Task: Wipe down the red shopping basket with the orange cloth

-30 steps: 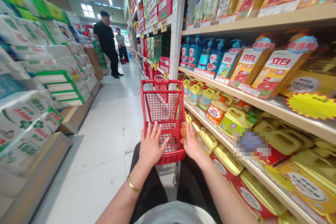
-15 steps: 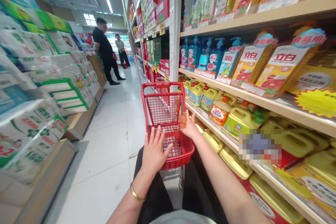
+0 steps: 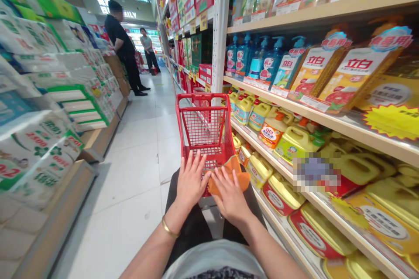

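Note:
A small red wire shopping cart [image 3: 203,128] stands in the aisle right in front of me. My left hand [image 3: 191,181] rests flat on its near rim, fingers spread. My right hand [image 3: 229,198] presses an orange cloth [image 3: 234,172] onto the near right corner of the rim, fingers stretched over it. A gold bangle sits on my left wrist. The basket's inside looks bare.
Shelves on the right carry yellow detergent jugs [image 3: 294,144], blue pump bottles [image 3: 258,61] and orange refill packs. Stacked tissue packs [image 3: 49,96] line the left side. Two people [image 3: 122,45] stand far down the white-tiled aisle.
My right hand came back from the cart's right side to the near rim, and the orange cloth now lies spread under it. My left hand stayed on the rim.

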Demonstrator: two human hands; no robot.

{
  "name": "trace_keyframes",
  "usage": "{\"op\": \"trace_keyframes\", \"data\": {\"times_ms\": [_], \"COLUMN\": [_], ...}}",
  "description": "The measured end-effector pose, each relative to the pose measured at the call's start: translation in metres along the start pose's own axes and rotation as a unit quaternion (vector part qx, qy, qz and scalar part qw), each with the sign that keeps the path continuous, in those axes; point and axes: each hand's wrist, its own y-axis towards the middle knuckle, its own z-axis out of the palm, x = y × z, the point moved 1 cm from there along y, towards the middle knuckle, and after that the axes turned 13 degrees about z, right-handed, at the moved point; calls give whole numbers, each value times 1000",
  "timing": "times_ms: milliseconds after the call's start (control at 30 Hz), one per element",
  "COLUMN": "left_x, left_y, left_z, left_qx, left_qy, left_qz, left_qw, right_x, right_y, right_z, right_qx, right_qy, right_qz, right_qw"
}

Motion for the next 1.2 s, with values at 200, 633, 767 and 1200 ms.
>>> {"op": "trace_keyframes", "data": {"times_ms": [200, 633, 767, 1200], "left_x": [-3, 2, 9, 2], "left_y": [-16, -53, -54, -54], "left_z": [2, 4, -1, 3], "left_qx": [0, 4, 8, 8], "left_qy": [20, -102, -133, -112], "left_qz": [1, -17, 41, 6], "left_qw": [1000, 995, 990, 994], "right_x": [17, 32, 23, 35], "right_y": [20, 18, 18, 16], "right_z": [-6, 12, 8, 28], "right_qx": [3, 11, 46, 27], "right_qy": [44, 3, 0, -22], "right_qz": [-7, 50, 18, 33], "right_qw": [999, 999, 999, 999]}}
